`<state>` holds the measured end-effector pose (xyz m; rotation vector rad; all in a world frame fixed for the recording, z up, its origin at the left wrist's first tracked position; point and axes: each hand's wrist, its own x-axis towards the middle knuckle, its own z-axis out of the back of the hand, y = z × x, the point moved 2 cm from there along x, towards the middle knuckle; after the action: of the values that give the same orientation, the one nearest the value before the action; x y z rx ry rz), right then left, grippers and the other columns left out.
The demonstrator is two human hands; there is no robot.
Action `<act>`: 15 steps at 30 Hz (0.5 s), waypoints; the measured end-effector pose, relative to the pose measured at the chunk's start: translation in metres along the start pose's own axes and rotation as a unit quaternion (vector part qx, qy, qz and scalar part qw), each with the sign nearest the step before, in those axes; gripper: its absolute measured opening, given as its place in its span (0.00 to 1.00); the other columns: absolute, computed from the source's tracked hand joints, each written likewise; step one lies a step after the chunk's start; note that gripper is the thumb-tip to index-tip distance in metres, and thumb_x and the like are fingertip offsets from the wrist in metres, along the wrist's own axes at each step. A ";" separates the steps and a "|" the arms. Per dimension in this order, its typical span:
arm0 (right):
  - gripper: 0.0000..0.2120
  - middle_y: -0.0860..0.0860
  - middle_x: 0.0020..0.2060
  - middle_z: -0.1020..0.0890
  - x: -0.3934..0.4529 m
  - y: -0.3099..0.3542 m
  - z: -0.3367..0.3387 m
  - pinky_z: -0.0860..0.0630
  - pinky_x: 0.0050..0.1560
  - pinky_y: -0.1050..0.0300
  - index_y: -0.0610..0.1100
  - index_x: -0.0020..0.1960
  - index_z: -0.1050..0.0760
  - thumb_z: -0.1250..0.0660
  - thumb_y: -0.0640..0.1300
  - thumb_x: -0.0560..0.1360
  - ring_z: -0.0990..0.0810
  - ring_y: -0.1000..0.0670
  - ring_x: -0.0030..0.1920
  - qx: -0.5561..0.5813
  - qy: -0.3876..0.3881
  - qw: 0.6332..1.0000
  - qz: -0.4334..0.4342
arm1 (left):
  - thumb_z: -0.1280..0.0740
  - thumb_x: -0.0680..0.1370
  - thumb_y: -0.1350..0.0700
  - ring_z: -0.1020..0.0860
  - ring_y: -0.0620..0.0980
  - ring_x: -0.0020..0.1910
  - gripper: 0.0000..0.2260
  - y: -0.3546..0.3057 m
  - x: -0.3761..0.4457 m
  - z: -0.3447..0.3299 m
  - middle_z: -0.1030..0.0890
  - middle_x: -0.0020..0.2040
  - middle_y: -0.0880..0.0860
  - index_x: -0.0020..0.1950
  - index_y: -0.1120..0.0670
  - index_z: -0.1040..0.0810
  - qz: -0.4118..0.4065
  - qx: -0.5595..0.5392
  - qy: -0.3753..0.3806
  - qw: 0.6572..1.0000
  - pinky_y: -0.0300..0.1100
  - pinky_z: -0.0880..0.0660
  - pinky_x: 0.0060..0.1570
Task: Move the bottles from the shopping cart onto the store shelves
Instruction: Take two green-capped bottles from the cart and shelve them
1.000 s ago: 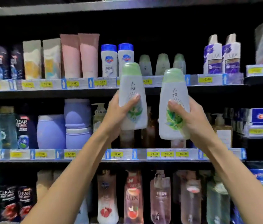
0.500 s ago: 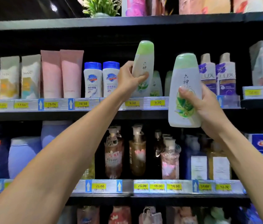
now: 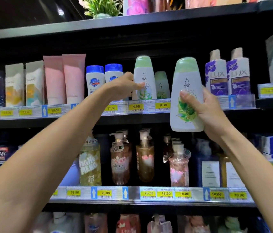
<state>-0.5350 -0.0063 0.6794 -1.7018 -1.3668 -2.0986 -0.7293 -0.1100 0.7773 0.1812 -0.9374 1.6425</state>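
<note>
Head view hides my left hand's (image 3: 124,87) fingers behind the bottle on the shelf (image 3: 144,78); thumb across its label, it grips that upright bottle. My right hand (image 3: 206,111), raised just right of it, clasps a second green-capped bottle (image 3: 186,95) before the shelf edge (image 3: 149,107).

A single wide-angle camera on the person's head faces the store shelves (image 3: 149,21) straight on and tilts a little upward, standing close enough that both forearms reach in from the lower corners and the hands meet the second shelf (image 3: 149,115) near mid-frame, edges bowing.
</note>
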 end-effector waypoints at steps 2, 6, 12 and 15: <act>0.25 0.50 0.49 0.18 0.000 0.003 -0.002 0.21 0.41 0.61 0.42 0.62 0.28 0.31 0.53 0.68 0.17 0.54 0.46 0.002 0.000 1.000 0.002 | 0.38 0.80 0.50 0.20 0.54 0.50 0.15 -0.003 -0.004 0.000 0.19 0.54 0.55 0.61 0.60 0.25 0.005 0.014 -0.011 1.000 0.49 0.22 0.47; 0.24 0.48 0.51 0.18 -0.001 0.009 -0.002 0.20 0.44 0.59 0.41 0.63 0.29 0.31 0.50 0.71 0.17 0.53 0.48 -0.004 0.002 1.000 0.002 | 0.38 0.81 0.52 0.21 0.56 0.55 0.16 -0.001 -0.008 0.001 0.20 0.57 0.58 0.62 0.62 0.27 0.019 -0.012 -0.015 1.000 0.53 0.24 0.58; 0.20 0.49 0.51 0.18 0.000 0.015 0.000 0.20 0.44 0.60 0.42 0.64 0.29 0.32 0.48 0.74 0.16 0.54 0.48 -0.015 0.001 1.000 0.002 | 0.40 0.81 0.52 0.22 0.55 0.55 0.16 0.006 -0.014 0.002 0.21 0.57 0.57 0.63 0.62 0.29 0.034 -0.016 -0.026 0.999 0.50 0.23 0.55; 0.22 0.49 0.52 0.18 -0.001 0.017 -0.002 0.20 0.44 0.60 0.43 0.63 0.29 0.32 0.50 0.72 0.16 0.53 0.48 -0.015 -0.001 1.000 0.003 | 0.40 0.81 0.55 0.22 0.55 0.56 0.14 0.006 -0.016 -0.002 0.21 0.58 0.58 0.63 0.63 0.29 0.029 -0.035 -0.040 0.998 0.46 0.22 0.51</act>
<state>-0.5265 -0.0178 0.6883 -1.7157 -1.3366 -2.1251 -0.7288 -0.1210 0.7635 0.1730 -1.0683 1.6634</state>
